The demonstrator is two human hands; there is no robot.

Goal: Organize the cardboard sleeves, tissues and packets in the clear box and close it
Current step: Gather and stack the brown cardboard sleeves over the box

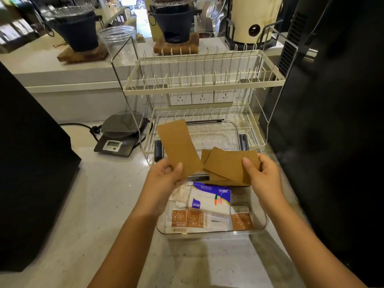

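Observation:
The clear box (262,226) stands open on the counter in front of me. Inside lie a white and blue tissue pack (209,199) and several brown and white packets (188,219). My left hand (164,173) holds one flat brown cardboard sleeve (176,146) upright above the box's far left corner. My right hand (262,173) pinches a fanned stack of brown cardboard sleeves (226,165) over the box's far side. The clear lid (214,132) with black clips lies behind the box, in the dish rack's lower tier.
A two-tier cream dish rack (203,84) stands right behind the box. A kitchen scale (118,140) with a cable sits to the left. Large black appliances flank both sides (332,121). Black pots on wooden boards (81,36) stand on the raised back ledge.

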